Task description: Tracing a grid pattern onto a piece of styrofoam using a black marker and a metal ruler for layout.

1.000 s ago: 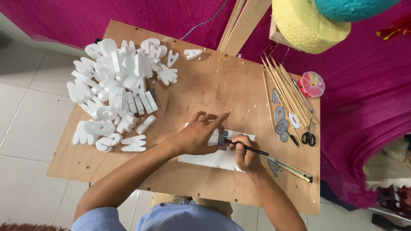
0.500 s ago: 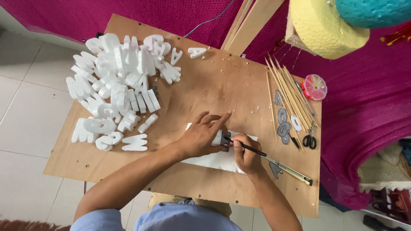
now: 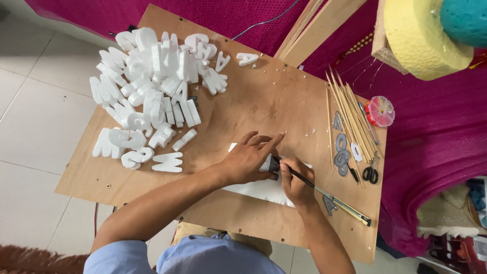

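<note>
Pressing down flat, the left hand (image 3: 248, 160) lies with its fingers spread and extended over a white foam sheet (image 3: 264, 189) and a small grey template (image 3: 269, 163) on it, near the front middle of the plywood surface (image 3: 264, 96); it pins them rather than gripping anything. The right hand (image 3: 296, 183) sits just beside it, touching at the fingertips, its fingers curled closed around a long thin cutter (image 3: 335, 199) whose dark tip meets the template and whose yellowish handle runs out toward the right front corner. The foam sheet shows on both sides of the hands, mostly hidden under them.

A heap of white foam letters (image 3: 152, 96) covers the left rear part of the surface, well apart from the hands. Along the right edge lie a bundle of thin wooden sticks (image 3: 352, 116), several grey letter templates (image 3: 342, 152), small black scissors (image 3: 371, 172) and a round pink container (image 3: 380, 110). A yellow foam cylinder (image 3: 421, 38) stands beyond the right rear corner.
</note>
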